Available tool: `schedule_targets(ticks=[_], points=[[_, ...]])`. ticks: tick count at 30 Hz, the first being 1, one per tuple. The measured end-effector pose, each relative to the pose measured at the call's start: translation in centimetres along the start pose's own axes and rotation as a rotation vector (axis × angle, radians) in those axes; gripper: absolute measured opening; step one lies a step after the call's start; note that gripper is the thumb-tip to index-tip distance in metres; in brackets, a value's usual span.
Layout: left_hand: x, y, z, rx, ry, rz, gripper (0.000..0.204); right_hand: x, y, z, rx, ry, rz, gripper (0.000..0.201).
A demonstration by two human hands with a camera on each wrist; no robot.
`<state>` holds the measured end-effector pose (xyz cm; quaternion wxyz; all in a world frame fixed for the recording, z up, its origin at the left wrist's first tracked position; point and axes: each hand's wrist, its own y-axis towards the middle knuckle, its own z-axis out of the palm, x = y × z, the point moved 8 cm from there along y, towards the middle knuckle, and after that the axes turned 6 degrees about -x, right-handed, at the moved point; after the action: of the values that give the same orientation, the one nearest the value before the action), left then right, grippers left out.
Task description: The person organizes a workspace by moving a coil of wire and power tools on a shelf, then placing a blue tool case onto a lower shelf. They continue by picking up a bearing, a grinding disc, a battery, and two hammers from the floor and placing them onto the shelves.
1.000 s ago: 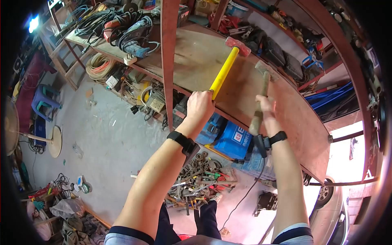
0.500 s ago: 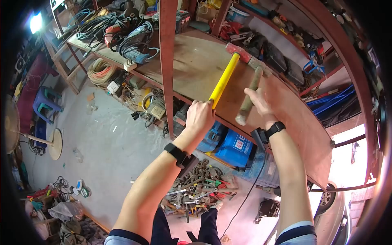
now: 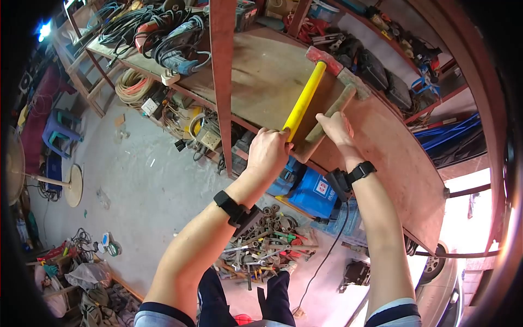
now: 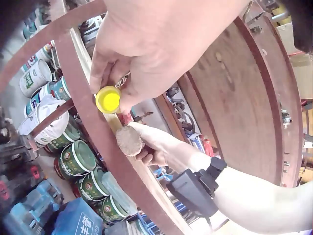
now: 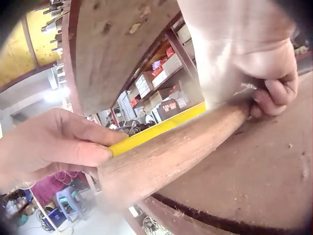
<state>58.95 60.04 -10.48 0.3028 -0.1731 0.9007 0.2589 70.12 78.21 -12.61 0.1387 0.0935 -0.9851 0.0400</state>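
In the head view my left hand grips the lower end of a yellow handle whose red hammer head lies at the shelf's back edge. My right hand holds a wooden-handled hammer by its handle, its worn grey head close against the red one. Both handles run side by side, slanting down to the left. In the left wrist view the yellow handle's round end sits between the left fingers, above the wooden handle's end. The right wrist view shows the wooden handle in front of the yellow one.
A red-brown upright stands left of the hands. Coiled cables and power tools lie on the shelf's left part. Blue cases sit beneath the shelf board. Metal tools are piled on the floor.
The wooden-handled hammer has come leftward beside the yellow one, and its handle has tilted to match. The right hand moved left with it and now curls round the handle. The left hand has barely moved.
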Motion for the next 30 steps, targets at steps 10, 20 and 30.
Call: schedule_targets(ticks=[10, 20, 30], points=[[-0.3, -0.6, 0.2, 0.066, 0.150, -0.015, 0.028, -0.7, 0.3, 0.3, 0.022, 0.007, -0.111, 0.062], [9.4, -20.0, -0.4, 0.142, -0.767, -0.682, 0.018, -7.1, -28.8, 2.8, 0.225, 0.505, -0.433, 0.016], [15.0, -53.6, 17.9, 0.324, -1.068, -1.462, 0.017, -25.7, -55.6, 31.1, 1.218, -0.023, -0.633, 0.027]])
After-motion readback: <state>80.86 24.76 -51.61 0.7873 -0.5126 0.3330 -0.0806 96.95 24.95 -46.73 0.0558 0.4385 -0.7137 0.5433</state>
